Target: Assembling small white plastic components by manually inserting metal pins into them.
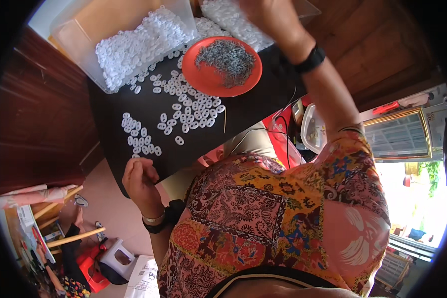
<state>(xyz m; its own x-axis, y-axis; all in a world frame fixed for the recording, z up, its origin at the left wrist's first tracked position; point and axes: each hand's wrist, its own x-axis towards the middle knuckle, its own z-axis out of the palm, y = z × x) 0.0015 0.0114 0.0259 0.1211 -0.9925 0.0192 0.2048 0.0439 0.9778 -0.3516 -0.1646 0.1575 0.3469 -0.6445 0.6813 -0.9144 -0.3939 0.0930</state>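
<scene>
My left hand (pixel 141 180) is at the near left edge of the black table (pixel 111 111), its fingers curled together; whatever they hold, if anything, is hidden. Just beyond its fingertips lies a cluster of small white oval pieces with two holes (pixel 139 136). A larger scatter of the same pieces (pixel 193 111) spreads across the middle. My right hand (pixel 267 17) reaches to the far side, over a clear container of white pieces (pixel 233 22); motion smears its fingers. An orange-red plate (pixel 196 74) holds a heap of small grey metal pins (pixel 228 62).
A clear plastic bin (pixel 74 39) heaped with white pieces (pixel 144 42) stands far left. One thin stick (pixel 225 119) lies near the front edge. Below left are a stool (pixel 119 258), a white sack (pixel 143 278) and another person's arm (pixel 54 280). Cables (pixel 285 134) hang at right.
</scene>
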